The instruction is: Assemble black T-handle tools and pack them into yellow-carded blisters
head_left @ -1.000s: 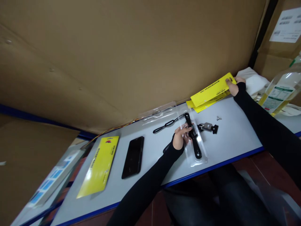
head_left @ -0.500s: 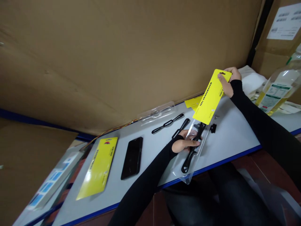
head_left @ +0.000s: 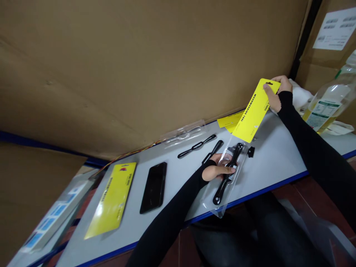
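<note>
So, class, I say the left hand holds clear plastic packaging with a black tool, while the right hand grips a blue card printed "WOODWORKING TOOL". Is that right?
Not quite: the card is yellow, not blue, as the head view shows. The right hand does grip it, and the left hand holds the clear plastic packaging with a black tool.

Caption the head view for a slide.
Left hand holds a black tool and clear plastic tray; right hand grips a yellow card.

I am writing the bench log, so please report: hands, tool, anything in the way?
Left hand: gripping clear blister with black spokeshave. Right hand: pinching yellow card by its hole end. In the way: nothing evident; small black part beside blister.
</note>
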Tool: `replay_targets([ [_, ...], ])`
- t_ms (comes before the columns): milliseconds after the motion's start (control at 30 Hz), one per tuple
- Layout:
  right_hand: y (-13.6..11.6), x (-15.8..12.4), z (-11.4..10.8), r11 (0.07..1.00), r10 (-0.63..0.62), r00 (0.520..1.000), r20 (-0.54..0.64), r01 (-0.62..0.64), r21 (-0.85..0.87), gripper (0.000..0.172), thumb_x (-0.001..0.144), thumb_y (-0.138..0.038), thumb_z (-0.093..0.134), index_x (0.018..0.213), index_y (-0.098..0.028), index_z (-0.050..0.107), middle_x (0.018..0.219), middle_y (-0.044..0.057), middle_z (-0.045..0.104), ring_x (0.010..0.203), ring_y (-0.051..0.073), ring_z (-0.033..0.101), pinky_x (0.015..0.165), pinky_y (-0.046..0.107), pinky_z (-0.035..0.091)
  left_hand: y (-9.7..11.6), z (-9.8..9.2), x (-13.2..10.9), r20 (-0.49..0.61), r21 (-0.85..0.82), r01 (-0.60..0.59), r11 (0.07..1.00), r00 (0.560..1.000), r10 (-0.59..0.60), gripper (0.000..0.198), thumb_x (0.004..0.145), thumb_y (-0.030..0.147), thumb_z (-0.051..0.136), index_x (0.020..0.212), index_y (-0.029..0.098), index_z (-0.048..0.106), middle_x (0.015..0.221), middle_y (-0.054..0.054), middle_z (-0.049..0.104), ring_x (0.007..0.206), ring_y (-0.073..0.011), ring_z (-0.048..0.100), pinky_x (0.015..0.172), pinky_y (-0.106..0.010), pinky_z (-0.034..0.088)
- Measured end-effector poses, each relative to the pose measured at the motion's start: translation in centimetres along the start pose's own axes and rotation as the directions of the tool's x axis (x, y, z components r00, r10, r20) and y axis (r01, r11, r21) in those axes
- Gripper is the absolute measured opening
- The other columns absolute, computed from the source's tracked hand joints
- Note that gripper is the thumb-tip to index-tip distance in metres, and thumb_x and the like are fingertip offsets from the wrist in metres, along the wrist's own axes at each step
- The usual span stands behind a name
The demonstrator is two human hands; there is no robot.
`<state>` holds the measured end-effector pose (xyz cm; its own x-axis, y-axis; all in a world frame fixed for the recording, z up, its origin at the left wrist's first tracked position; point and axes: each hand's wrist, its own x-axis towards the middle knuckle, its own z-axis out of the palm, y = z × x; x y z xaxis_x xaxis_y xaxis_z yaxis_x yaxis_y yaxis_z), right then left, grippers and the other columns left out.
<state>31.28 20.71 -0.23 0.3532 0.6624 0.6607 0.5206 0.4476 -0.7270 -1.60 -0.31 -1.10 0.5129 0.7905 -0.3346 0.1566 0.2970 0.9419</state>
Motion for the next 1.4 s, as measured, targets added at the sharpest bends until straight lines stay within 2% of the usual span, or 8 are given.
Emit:
replay_targets([
  [233,-1.2,-2.7,2.5,0.993,0.054,0.986,0.156,-0.069,0.091,0.045,0.082,-0.061,0.079,0.099,-0.025,0.059,0.091,0.005,0.071,0.081,0.025,0.072,0.074,0.043,0.061,0.4,0.0,-0.3,-0.015,0.031,0.016,0.999,1.000,-0.015,0.041,0.065,0.039,0.095,0.090,0.015,0.074,0.073,-0.001,0.068,0.043,-0.0094,0.051,0.034,-0.021,0.030],
  [467,-3.7,-7.5,4.6,0.963,0.146,0.908,0.392,-0.222,0.156,0.060,0.077,-0.075,0.078,0.103,-0.027,0.052,0.088,0.005,0.074,0.077,0.025,0.073,0.065,0.039,0.059,-0.3,-0.2,0.4,-0.106,-0.114,0.033,0.993,0.993,-0.045,0.052,0.066,0.055,0.094,0.089,0.011,0.078,0.056,-0.003,0.063,0.035,-0.0122,0.047,0.032,-0.025,0.028],
  [533,-4.6,-9.3,5.0,0.949,0.161,0.859,0.486,-0.270,0.161,0.058,0.080,-0.077,0.074,0.101,-0.028,0.050,0.085,0.004,0.074,0.069,0.024,0.072,0.058,0.036,0.056,-0.5,-0.3,1.0,-0.189,-0.222,0.037,0.974,0.979,-0.080,0.057,0.068,0.062,0.091,0.087,0.010,0.079,0.060,-0.008,0.068,0.040,-0.0169,0.056,0.037,-0.028,0.040],
  [667,-6.5,-12.2,5.1,0.939,0.131,0.704,0.698,-0.314,0.141,0.054,0.087,-0.076,0.067,0.104,-0.028,0.048,0.082,0.002,0.074,0.053,0.020,0.063,0.044,0.030,0.045,-0.3,-0.4,1.5,-0.267,-0.376,-0.008,0.926,0.959,-0.100,0.062,0.068,0.065,0.091,0.099,0.011,0.080,0.090,-0.015,0.081,0.080,-0.0318,0.079,0.071,-0.037,0.063],
  [800,-8.0,-13.2,4.5,0.966,0.024,0.707,0.707,-0.199,0.166,0.051,0.091,-0.075,0.065,0.099,-0.027,0.052,0.071,0.000,0.068,0.054,0.018,0.058,0.048,0.028,0.040,0.1,-0.6,1.4,-0.252,-0.337,0.018,0.941,0.961,-0.109,0.065,0.070,0.069,0.088,0.098,0.011,0.080,0.091,-0.016,0.082,0.085,-0.0340,0.079,0.081,-0.040,0.063],
  [1000,-9.8,-13.2,3.1,0.982,-0.091,0.621,0.779,-0.074,0.174,0.047,0.095,-0.069,0.065,0.109,-0.026,0.057,0.072,0.000,0.068,0.056,0.017,0.054,0.052,0.028,0.037,0.4,-0.6,1.1,-0.235,-0.303,0.001,0.953,0.969,-0.076,0.067,0.058,0.064,0.097,0.092,0.009,0.080,0.085,-0.014,0.081,0.072,-0.0284,0.076,0.073,-0.037,0.062],
  [1200,-10.5,-13.1,2.7,0.990,-0.063,0.636,0.769,-0.055,0.127,0.042,0.095,-0.064,0.067,0.105,-0.024,0.057,0.075,0.002,0.070,0.058,0.017,0.057,0.053,0.028,0.039,0.6,-0.6,1.1,-0.205,-0.289,0.010,0.957,0.976,-0.072,0.058,0.053,0.049,0.102,0.089,0.010,0.079,0.081,-0.012,0.079,0.067,-0.0252,0.073,0.073,-0.038,0.060],
  [1400,-10.3,-12.9,3.6,0.904,0.137,0.616,0.775,-0.398,0.156,0.049,0.087,-0.062,0.079,0.111,-0.025,0.057,0.078,0.003,0.075,0.046,0.014,0.057,0.039,0.026,0.042,0.6,-1.3,1.1,-0.176,-0.298,0.025,0.954,0.981,-0.080,0.053,0.048,0.033,0.100,0.090,0.010,0.079,0.085,-0.013,0.081,0.068,-0.0271,0.074,0.070,-0.039,0.060],
])
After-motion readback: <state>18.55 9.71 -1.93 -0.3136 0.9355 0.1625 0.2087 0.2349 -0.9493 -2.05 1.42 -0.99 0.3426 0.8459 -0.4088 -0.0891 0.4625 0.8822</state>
